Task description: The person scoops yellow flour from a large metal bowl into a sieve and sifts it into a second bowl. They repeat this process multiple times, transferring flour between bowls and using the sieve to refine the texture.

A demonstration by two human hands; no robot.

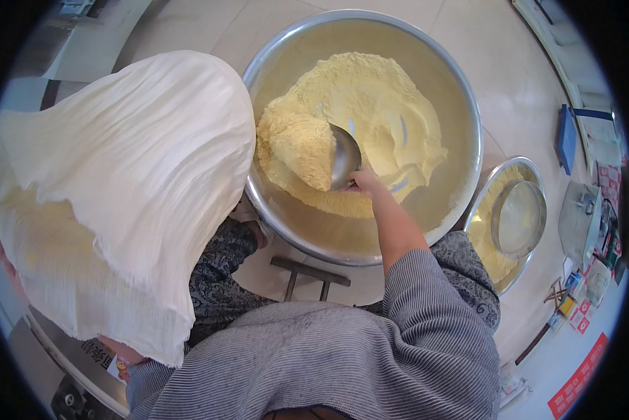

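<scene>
My right hand (364, 181) grips the rim of a small metal bowl (347, 157), which is tilted in pale yellow powder (367, 100) with a heap of it at its mouth. The powder lies in a wide metal basin (469, 136). A large white cloth (151, 131) with a rounded upper edge hangs over my left forearm, beside the basin's left rim. Powder clings to the cloth's lower left part. My left hand is largely hidden by this cloth; only a strip of skin (10, 265) shows at the far left, and its grip cannot be made out.
At the right stands a smaller metal basin (527, 257) of yellow powder with a round sieve (519, 219) on it. A metal stand or rack (310, 271) is between my legs. Further right are a blue object (565, 139), a metal container (580, 220) and assorted packages.
</scene>
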